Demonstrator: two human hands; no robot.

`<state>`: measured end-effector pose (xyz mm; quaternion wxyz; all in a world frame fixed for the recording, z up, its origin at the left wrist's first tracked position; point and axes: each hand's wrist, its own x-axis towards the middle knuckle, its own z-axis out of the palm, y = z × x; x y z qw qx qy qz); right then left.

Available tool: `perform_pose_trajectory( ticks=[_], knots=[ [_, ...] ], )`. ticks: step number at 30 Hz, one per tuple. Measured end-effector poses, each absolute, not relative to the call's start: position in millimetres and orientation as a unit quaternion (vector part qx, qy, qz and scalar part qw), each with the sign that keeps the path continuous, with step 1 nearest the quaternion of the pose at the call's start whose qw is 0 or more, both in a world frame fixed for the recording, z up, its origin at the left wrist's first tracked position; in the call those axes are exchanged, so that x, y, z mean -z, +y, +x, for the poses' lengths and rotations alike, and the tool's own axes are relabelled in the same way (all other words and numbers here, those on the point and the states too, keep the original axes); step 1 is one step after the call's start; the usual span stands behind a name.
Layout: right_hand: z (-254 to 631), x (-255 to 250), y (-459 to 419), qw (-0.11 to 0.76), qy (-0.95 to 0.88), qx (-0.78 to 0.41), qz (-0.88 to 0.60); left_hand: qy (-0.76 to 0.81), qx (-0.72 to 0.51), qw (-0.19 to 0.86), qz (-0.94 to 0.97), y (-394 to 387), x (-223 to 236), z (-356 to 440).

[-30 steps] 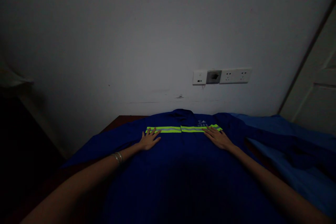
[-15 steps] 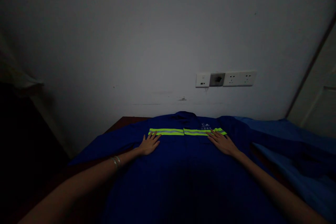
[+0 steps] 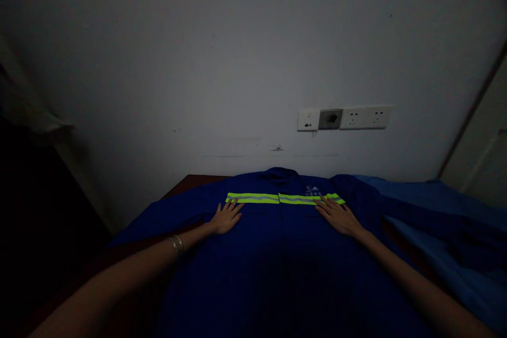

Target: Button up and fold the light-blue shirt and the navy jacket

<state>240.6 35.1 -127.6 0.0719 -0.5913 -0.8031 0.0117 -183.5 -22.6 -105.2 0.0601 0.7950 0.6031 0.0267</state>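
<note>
A dark blue work jacket [image 3: 261, 232] lies spread out with its collar toward the wall and its sleeves out to both sides. Across its chest runs a yellow-green reflective strip [image 3: 253, 198], split at the front opening, and a small white print [image 3: 312, 190] sits above it on the right. My left hand [image 3: 225, 218] rests flat on the left chest, fingers spread, tips at the strip. On the right chest my right hand [image 3: 338, 215] lies open in the same way, fingertips over the strip. The jacket's lower part fades into deep shadow.
The jacket lies on a reddish-brown table [image 3: 184, 185] against a pale wall [image 3: 198, 63]. Wall sockets [image 3: 364, 118] are set above it. A lighter blue cloth [image 3: 412, 190] lies under the right sleeve. A pale cloth [image 3: 35, 116] hangs at far left.
The view has shifted very slightly, so the wall and sockets appear a little displaced. Both hands stay in place on the jacket.
</note>
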Motion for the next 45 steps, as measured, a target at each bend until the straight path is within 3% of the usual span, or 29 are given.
perform_pose_trajectory(
  ticks=[6,11,19,29,32,38,45],
  knots=[
    [239.0,122.1,35.1,0.069,-0.804,-0.044,-0.590,0.606,-0.030,0.045,0.794,-16.8,86.8,-174.2],
    [228.6,88.0,40.6,0.062,-0.804,-0.068,-0.587,0.641,-0.047,0.039,0.765,18.7,46.3,-147.4],
    [194.4,25.5,86.4,0.122,-0.789,0.026,-0.602,0.685,-0.182,0.014,0.705,121.0,4.2,-94.4],
    [137.5,38.8,140.1,0.130,-0.785,0.056,-0.603,0.652,-0.292,0.029,0.699,175.8,41.7,-36.0],
    [125.7,49.2,144.3,0.126,-0.790,0.061,-0.597,0.617,-0.282,0.008,0.735,170.2,61.4,-31.2],
    [126.9,55.6,150.1,0.127,-0.784,0.076,-0.603,0.532,-0.196,-0.157,0.809,168.7,75.7,-52.1],
    [130.7,52.5,150.6,0.114,-0.780,0.085,-0.609,0.487,-0.175,-0.171,0.838,179.0,57.3,-71.5]
  ],
)
